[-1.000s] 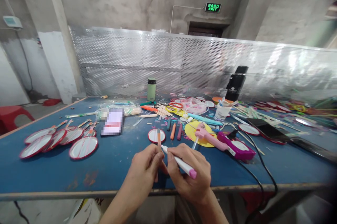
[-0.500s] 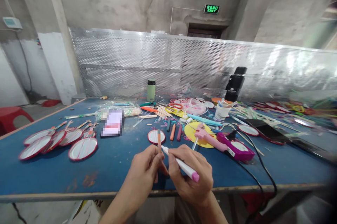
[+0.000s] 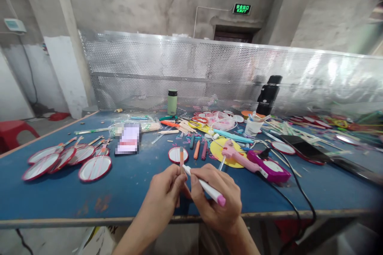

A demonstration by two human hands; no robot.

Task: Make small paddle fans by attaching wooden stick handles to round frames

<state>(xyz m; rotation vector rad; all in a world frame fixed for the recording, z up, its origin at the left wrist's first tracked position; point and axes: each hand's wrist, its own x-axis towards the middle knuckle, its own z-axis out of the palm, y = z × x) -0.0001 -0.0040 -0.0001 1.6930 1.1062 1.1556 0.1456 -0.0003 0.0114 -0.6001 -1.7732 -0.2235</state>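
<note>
Cup (image 3: 252, 130) of slender items (image 3: 263, 118) beyond the marker (image 3: 210, 191) in the right fingers (image 3: 206, 172)

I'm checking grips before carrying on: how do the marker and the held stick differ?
The marker is white with a pink end; the held stick is orange with a greyish tip. The marker slants in the right hand; the held stick looks nearly upright in the left hand. Both are slender.

Bare tabletop (image 3: 128, 185) lies leftward; pink glue gun (image 3: 243, 160) obstructs rightward.
</note>
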